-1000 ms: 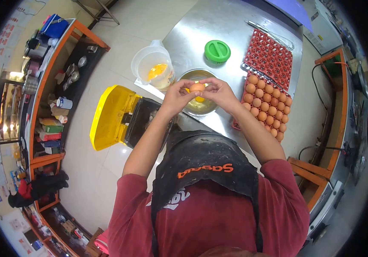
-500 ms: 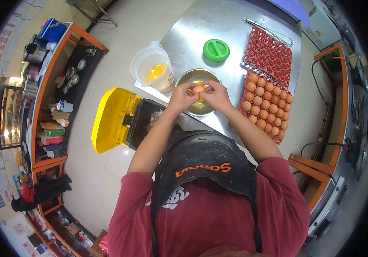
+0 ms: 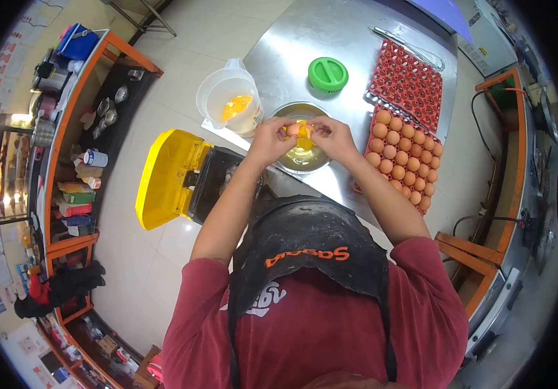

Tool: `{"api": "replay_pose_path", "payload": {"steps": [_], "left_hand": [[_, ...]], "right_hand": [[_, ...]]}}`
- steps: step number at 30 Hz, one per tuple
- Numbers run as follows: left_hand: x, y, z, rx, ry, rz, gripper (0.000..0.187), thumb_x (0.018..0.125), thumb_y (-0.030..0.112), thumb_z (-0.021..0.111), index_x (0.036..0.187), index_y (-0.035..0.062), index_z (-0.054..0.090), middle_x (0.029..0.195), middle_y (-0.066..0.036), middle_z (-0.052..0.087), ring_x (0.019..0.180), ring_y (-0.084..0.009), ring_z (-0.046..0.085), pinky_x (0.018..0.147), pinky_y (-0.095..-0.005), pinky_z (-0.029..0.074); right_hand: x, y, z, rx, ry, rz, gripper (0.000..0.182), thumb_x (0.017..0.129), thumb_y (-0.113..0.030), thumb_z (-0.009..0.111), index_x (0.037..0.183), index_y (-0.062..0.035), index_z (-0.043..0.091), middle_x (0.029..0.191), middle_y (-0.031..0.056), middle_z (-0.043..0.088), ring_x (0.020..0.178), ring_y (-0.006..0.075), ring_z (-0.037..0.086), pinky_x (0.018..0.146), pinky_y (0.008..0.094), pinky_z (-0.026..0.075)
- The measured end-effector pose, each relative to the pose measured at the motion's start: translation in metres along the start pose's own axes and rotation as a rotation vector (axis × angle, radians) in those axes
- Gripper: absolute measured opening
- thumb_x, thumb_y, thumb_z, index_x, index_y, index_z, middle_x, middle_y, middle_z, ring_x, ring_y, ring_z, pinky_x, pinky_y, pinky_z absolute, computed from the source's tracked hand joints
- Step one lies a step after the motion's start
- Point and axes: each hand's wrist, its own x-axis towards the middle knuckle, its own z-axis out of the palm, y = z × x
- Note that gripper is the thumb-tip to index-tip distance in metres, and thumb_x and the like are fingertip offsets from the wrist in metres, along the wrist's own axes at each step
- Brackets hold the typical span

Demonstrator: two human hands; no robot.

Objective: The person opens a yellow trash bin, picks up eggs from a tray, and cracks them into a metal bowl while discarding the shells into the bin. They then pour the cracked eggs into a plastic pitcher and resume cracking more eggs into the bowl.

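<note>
Above the metal bowl (image 3: 300,170), my left hand (image 3: 271,141) and my right hand (image 3: 332,139) both grip a cracked egg (image 3: 297,130) by its shell. The fingers of each hand are pinched around one side of it. Yellow yolk shows at the opening between the hands, over the bowl. Clear liquid egg and some yolk lie in the bowl. Left of it stands a translucent plastic pitcher (image 3: 211,97) with several yolks inside. My fingertips partly hide the shell.
A green lid (image 3: 327,75) lies on the steel table (image 3: 279,52). To the right are a red tray of brown eggs (image 3: 403,155), a red egg tray without eggs (image 3: 406,84) and a whisk (image 3: 415,50). A bin with a raised yellow lid (image 3: 165,178) stands at the left.
The egg, whole-looking before, is now split open, with yolk showing between the shell parts. My hands have moved slightly apart.
</note>
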Motion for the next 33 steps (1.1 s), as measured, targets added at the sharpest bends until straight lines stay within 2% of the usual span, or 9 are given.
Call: {"api": "replay_pose_path", "payload": {"steps": [4, 7, 10, 13, 17, 20, 26, 30, 33], "left_hand": [[0.008, 0.018, -0.014, 0.011, -0.009, 0.140, 0.035, 0.079, 0.009, 0.075, 0.114, 0.0027, 0.070, 0.103, -0.012, 0.067, 0.087, -0.0233, 0.065, 0.078, -0.0339, 0.054], [0.020, 0.028, -0.023, 0.206, -0.015, 0.319, 0.024, 0.092, 0.019, 0.071, 0.113, 0.0073, 0.072, 0.107, -0.015, 0.068, 0.102, -0.0335, 0.064, 0.092, -0.0422, 0.051], [0.018, 0.048, -0.034, 0.271, 0.012, 0.418, 0.041, 0.076, 0.009, 0.076, 0.116, 0.0050, 0.069, 0.108, -0.014, 0.064, 0.101, -0.0357, 0.060, 0.092, -0.0445, 0.049], [0.017, 0.049, -0.031, 0.311, 0.065, 0.472, 0.038, 0.078, 0.007, 0.077, 0.115, 0.0049, 0.070, 0.108, -0.013, 0.064, 0.094, -0.0296, 0.063, 0.086, -0.0384, 0.051], [-0.001, 0.039, -0.016, -0.230, 0.098, -0.027, 0.040, 0.087, 0.005, 0.075, 0.125, 0.0002, 0.063, 0.112, -0.011, 0.066, 0.094, -0.0199, 0.066, 0.082, -0.0291, 0.053], [-0.028, 0.037, -0.010, -0.656, 0.123, -0.285, 0.045, 0.091, 0.003, 0.073, 0.132, -0.0025, 0.056, 0.115, -0.011, 0.067, 0.099, -0.0180, 0.067, 0.081, -0.0266, 0.053], [-0.120, -0.045, -0.022, -1.237, 0.187, -0.538, 0.045, 0.090, 0.005, 0.072, 0.132, -0.0007, 0.054, 0.117, -0.013, 0.067, 0.103, -0.0240, 0.066, 0.088, -0.0351, 0.053], [-0.181, -0.106, -0.040, -1.291, 0.359, -0.577, 0.048, 0.095, 0.010, 0.067, 0.139, -0.0009, 0.050, 0.122, -0.015, 0.065, 0.113, -0.0248, 0.061, 0.090, -0.0360, 0.053], [-0.218, -0.153, -0.048, -1.001, 0.471, -0.913, 0.070, 0.099, 0.022, 0.063, 0.155, -0.0011, 0.028, 0.137, -0.020, 0.055, 0.123, -0.0309, 0.059, 0.098, -0.0401, 0.052]], "right_hand": [[0.006, -0.016, -0.015, -0.051, 0.032, -0.208, 0.028, 0.083, -0.005, 0.071, 0.111, -0.0030, 0.074, 0.094, 0.0059, 0.073, 0.085, 0.0121, 0.066, 0.076, 0.0264, 0.053], [0.011, -0.040, -0.031, -0.204, 0.079, -0.422, 0.025, 0.084, -0.003, 0.069, 0.109, -0.0028, 0.074, 0.097, 0.0076, 0.074, 0.089, 0.0144, 0.068, 0.076, 0.0267, 0.053], [0.014, -0.063, -0.043, -0.293, 0.125, -0.568, 0.025, 0.083, -0.003, 0.069, 0.107, -0.0027, 0.074, 0.098, 0.0087, 0.074, 0.090, 0.0171, 0.070, 0.076, 0.0276, 0.053], [0.012, -0.064, -0.039, -0.226, 0.165, -0.476, 0.023, 0.083, -0.006, 0.071, 0.105, -0.0031, 0.074, 0.098, 0.0087, 0.074, 0.090, 0.0183, 0.070, 0.076, 0.0285, 0.054], [0.005, -0.068, -0.018, 0.077, 0.144, -0.169, 0.019, 0.084, -0.012, 0.074, 0.101, -0.0044, 0.074, 0.098, 0.0089, 0.074, 0.089, 0.0189, 0.070, 0.074, 0.0304, 0.054], [0.001, -0.071, 0.002, -0.122, 0.051, -0.290, 0.021, 0.086, -0.018, 0.075, 0.103, -0.0051, 0.073, 0.091, 0.0091, 0.072, 0.084, 0.0232, 0.069, 0.076, 0.0355, 0.054], [-0.046, -0.074, 0.034, -0.214, -0.164, -0.384, 0.031, 0.088, -0.017, 0.069, 0.116, -0.0051, 0.069, 0.105, 0.0172, 0.064, 0.103, 0.0356, 0.060, 0.092, 0.0440, 0.048], [-0.075, -0.029, -0.013, -0.302, -0.115, -0.320, 0.031, 0.089, -0.015, 0.065, 0.118, -0.0040, 0.067, 0.104, 0.0156, 0.063, 0.104, 0.0354, 0.059, 0.091, 0.0437, 0.048], [-0.104, -0.020, -0.087, -0.553, 0.062, -0.119, 0.031, 0.084, -0.012, 0.067, 0.114, -0.0063, 0.068, 0.096, 0.0137, 0.060, 0.097, 0.0338, 0.057, 0.091, 0.0434, 0.046]]}}
